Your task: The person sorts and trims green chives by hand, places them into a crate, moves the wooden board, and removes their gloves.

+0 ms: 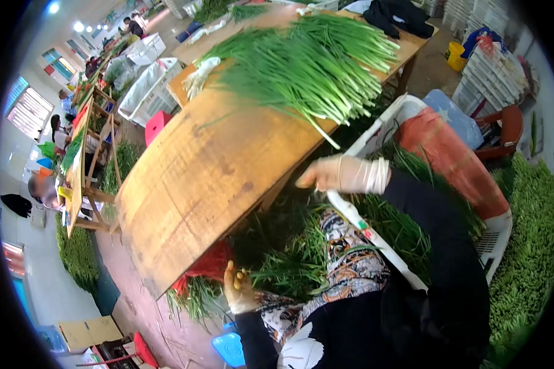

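Green garlic chives or scallions (314, 67) lie in a broad fanned pile on the wooden table (191, 178), pale stem ends towards the right. My right hand (341, 174), with white bands at the wrist, hovers over the rim of a white plastic crate (375, 240) beside the table edge. Its fingers are loosely bent, slightly blurred, with no object visible in them. My left hand (239, 288) is low by the table's near corner, its half-curled fingers apart and yellowish coverings on the fingertips; I see nothing held. Loose green leaves (295, 261) lie around my patterned lap.
Leafy greens and a reddish cloth (452, 157) are in the crate at my right. Under the table corner hangs a red bag (209, 261), near a blue stool (229, 349). A pink stool (158, 126) stands beyond the table. Other people sit at a long table on the left.
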The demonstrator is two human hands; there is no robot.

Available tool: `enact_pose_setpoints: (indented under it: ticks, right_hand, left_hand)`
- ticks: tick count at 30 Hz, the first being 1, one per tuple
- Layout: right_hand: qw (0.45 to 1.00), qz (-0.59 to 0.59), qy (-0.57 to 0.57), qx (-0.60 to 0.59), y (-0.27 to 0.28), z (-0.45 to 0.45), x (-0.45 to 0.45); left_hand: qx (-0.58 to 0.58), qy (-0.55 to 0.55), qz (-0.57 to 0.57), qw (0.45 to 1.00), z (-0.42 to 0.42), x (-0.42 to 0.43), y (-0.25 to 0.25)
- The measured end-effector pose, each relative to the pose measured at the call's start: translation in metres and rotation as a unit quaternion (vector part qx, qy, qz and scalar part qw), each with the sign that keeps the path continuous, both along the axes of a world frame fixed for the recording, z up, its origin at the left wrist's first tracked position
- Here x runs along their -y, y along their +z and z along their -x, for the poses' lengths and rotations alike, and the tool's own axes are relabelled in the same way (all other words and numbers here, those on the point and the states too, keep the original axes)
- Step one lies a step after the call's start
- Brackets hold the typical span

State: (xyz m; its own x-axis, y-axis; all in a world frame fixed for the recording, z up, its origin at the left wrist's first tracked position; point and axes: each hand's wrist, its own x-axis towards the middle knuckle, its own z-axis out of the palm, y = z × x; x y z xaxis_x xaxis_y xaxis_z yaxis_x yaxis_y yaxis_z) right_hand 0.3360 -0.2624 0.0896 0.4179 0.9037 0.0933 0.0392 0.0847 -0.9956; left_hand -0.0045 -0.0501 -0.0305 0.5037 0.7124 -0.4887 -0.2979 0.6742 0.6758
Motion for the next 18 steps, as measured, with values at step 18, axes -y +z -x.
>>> enact_pose_setpoints:
  ticks: [18]
  right_hand:
    - [0.792,0.367,-0.486,0.051,-0.128,0.102,0.308]
  left_hand:
    - [-0.06,-0.446,-0.617,0.646,-0.104,0.171,-0.028]
